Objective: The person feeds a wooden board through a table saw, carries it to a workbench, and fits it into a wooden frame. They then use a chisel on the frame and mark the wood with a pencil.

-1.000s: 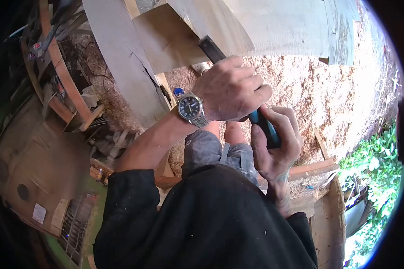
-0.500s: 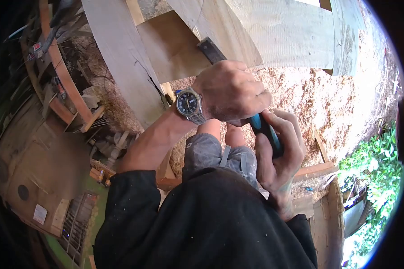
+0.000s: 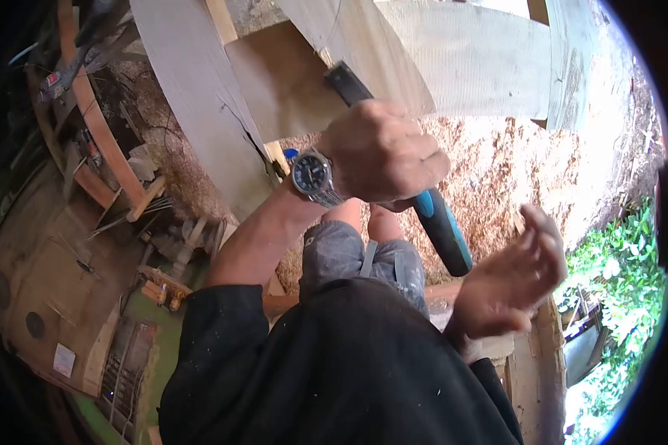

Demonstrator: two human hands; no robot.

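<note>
My left hand (image 3: 384,152), with a metal-band wristwatch (image 3: 313,174), is wrapped around a chisel (image 3: 443,230) with a black and teal handle. Its broad dark blade (image 3: 347,83) sticks out beyond my knuckles toward the upper left. The blade's end overlaps the edge of a pale board (image 3: 364,52), right by a small splintered spot. To the right of the handle's butt, my right hand (image 3: 508,278) is apart from the tool, palm up with fingers spread and slightly blurred. A brown panel (image 3: 274,81) lies beneath the blade.
More pale boards (image 3: 482,59) cross the top, with a cracked plank (image 3: 200,96) on the left. Wood shavings (image 3: 490,163) cover the ground. A reddish timber frame (image 3: 104,111) and a workbench (image 3: 22,245) stand at left; green plants (image 3: 616,297) grow at right.
My right hand has let go of the chisel's handle and moved right and down, its fingers opening. My left hand still grips the chisel in nearly the same place.
</note>
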